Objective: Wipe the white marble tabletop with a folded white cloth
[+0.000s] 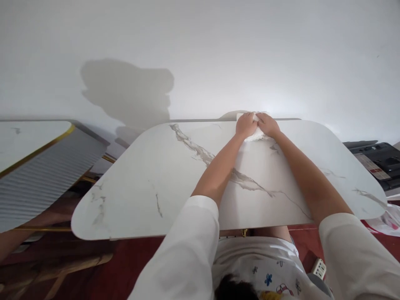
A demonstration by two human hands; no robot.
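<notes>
Both my arms reach across a white marble-patterned table (150, 175) to its far edge by the wall. My left hand (246, 124) and my right hand (267, 124) lie side by side there, both pressed down on a small white cloth or tissue (255, 134). Only a strip of the cloth shows between and under the hands. The fingers of both hands curl over it at the table's rim.
A white wall (200, 54) rises directly behind the table. A second white-topped table with a gold rim and ribbed side (40, 166) stands at the left. A black device (375, 160) sits at the right. The floor below is dark red.
</notes>
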